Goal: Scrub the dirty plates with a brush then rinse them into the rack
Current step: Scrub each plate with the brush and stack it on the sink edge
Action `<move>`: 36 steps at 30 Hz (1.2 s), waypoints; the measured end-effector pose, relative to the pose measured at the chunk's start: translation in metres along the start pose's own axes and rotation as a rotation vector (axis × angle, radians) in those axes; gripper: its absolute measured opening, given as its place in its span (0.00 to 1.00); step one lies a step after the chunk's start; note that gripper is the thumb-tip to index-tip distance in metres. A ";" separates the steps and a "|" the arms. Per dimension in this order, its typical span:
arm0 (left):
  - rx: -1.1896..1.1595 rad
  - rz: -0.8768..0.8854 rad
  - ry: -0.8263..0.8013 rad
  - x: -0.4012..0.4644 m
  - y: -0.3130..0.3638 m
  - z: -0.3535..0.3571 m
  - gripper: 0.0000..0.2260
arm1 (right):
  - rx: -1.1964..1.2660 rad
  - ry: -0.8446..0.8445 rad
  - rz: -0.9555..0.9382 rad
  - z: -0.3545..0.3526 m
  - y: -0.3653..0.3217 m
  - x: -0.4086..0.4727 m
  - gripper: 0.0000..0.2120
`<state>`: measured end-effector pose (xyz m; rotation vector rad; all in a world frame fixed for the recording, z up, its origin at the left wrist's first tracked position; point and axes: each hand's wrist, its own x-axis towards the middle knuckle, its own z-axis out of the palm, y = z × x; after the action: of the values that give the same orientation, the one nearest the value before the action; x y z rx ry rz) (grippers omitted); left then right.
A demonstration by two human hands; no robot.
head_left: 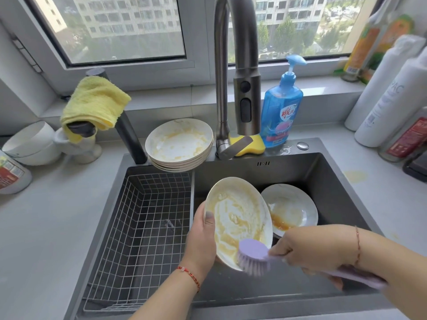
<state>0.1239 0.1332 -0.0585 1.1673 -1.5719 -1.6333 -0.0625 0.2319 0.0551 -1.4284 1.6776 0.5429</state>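
Note:
My left hand [201, 236] grips the left rim of a white plate [238, 213] smeared with yellow-brown sauce, tilted over the dark sink [335, 181]. My right hand [307, 252] holds the handle of a lilac brush [253, 256], whose bristles touch the plate's lower edge. A second dirty plate [293, 206] lies in the sink basin behind it. A stack of several dirty plates [179, 144] sits on the sink's back ledge. The wire rack [143, 218] fills the left half of the sink and holds no plates.
The tall grey faucet [240, 84] hangs over the sink, not running. A blue soap bottle [280, 107] and a yellow sponge [251, 145] stand behind it. A yellow cloth [94, 105] drapes over a small tap, white bowls [30, 144] sit left, bottles [392, 93] right.

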 end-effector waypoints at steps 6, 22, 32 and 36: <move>-0.013 0.039 -0.058 0.001 0.002 0.002 0.19 | -0.290 0.144 0.232 0.001 -0.002 0.029 0.19; -0.189 -0.126 -0.093 0.001 0.001 0.003 0.28 | 0.645 0.229 -0.174 0.007 -0.016 0.004 0.21; -0.255 -0.179 -0.072 -0.004 0.005 0.004 0.24 | 0.014 0.583 0.160 0.005 -0.005 0.027 0.24; -0.254 -0.174 0.003 -0.001 0.005 -0.001 0.22 | -0.083 0.322 0.126 0.013 0.001 0.013 0.19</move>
<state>0.1240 0.1327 -0.0537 1.1934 -1.2452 -1.8788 -0.0588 0.2343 0.0368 -1.5395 2.0304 0.4753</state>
